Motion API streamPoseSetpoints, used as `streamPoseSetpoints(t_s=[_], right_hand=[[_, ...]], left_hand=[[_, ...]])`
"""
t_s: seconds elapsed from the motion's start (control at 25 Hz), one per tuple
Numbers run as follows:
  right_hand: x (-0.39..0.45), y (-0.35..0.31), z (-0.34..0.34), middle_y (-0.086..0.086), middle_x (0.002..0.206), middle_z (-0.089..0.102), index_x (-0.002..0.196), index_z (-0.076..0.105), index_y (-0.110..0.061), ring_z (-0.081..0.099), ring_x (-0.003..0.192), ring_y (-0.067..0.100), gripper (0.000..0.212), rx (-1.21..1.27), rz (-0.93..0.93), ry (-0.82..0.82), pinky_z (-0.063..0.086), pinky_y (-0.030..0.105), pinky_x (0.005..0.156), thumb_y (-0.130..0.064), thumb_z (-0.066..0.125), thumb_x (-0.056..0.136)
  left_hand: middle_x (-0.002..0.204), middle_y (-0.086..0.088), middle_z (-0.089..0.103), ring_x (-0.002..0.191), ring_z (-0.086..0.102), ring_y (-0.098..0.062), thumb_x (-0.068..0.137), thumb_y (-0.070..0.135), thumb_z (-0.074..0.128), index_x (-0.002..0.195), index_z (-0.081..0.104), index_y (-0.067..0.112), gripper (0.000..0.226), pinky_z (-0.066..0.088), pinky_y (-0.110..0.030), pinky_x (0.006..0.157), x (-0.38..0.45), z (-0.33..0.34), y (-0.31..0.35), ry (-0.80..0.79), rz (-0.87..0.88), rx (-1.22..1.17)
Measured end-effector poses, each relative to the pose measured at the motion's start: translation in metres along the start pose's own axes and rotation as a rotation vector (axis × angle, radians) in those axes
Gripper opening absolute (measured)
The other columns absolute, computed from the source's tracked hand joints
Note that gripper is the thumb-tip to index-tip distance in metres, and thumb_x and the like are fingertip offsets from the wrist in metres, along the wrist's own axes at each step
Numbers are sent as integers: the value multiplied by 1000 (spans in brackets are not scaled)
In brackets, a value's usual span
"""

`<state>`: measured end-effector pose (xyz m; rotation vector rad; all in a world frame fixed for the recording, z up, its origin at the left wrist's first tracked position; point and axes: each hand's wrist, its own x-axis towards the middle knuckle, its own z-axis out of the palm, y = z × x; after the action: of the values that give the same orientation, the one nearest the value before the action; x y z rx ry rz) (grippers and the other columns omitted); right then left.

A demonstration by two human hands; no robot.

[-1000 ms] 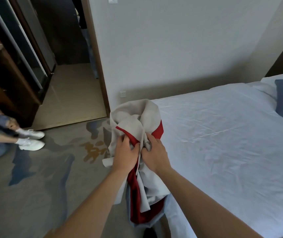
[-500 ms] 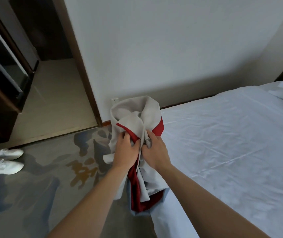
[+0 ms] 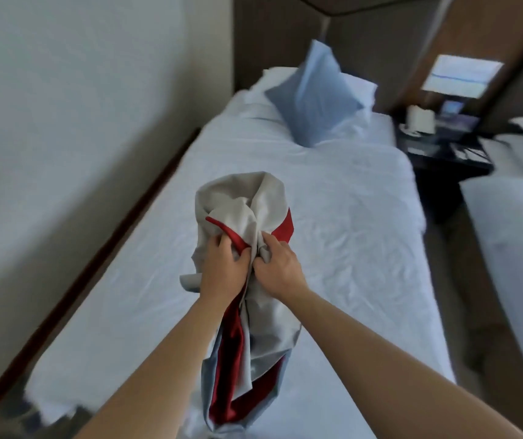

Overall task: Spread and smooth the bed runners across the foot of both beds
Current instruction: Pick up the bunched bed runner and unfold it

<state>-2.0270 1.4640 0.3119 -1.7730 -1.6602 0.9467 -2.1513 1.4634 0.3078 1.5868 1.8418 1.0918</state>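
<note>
A bunched bed runner, grey with red panels, hangs in front of me over the foot end of the near bed. My left hand and my right hand both grip the crumpled cloth side by side near its middle. The runner's lower part drapes down between my forearms. The near bed has a white sheet and a blue cushion at its head. Only the white edge of a second bed shows at the right.
A white wall with a dark skirting board runs close along the near bed's left side. A dark nightstand with a lit lamp and small items stands between the beds. A narrow strip of carpet separates them.
The view has swung right from the doorway and carpet to look along the bed towards its head. Both hands keep the same grip on the bunched runner, now over the bed.
</note>
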Motion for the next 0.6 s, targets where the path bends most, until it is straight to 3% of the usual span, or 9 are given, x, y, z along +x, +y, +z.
streamPoseSetpoints(t_s=[0.16,0.28,0.48,0.6], right_hand=[[17,42,-49,-7,108,53,135,47,-42,52,94,12,50,6,114,158,37,25,80,-27,48,87],[25,81,-54,-6,113,53,135,46,-42,55,99,15,49,-15,184,178,38,26,81,-26,48,88],[46,149,0,2,132,50,144,39,-36,53,115,27,55,-76,258,71,45,41,100,-26,46,91],[60,183,55,-1,137,45,145,33,-39,47,118,30,57,-192,294,10,44,50,99,-32,43,90]], left_hand=[[114,-3,60,99,60,-18,90,31,64,121,57,12,37,50,-29,85,27,64,35,-213,89,-58],[118,-4,59,103,61,-20,92,32,62,125,54,14,39,54,-38,90,30,106,25,-366,65,-68],[119,-4,60,106,61,-21,92,29,63,127,55,13,39,54,-39,92,27,156,-50,-445,-11,34],[122,-8,59,110,60,-23,93,25,61,132,51,11,42,52,-42,94,22,177,-115,-500,-76,74]])
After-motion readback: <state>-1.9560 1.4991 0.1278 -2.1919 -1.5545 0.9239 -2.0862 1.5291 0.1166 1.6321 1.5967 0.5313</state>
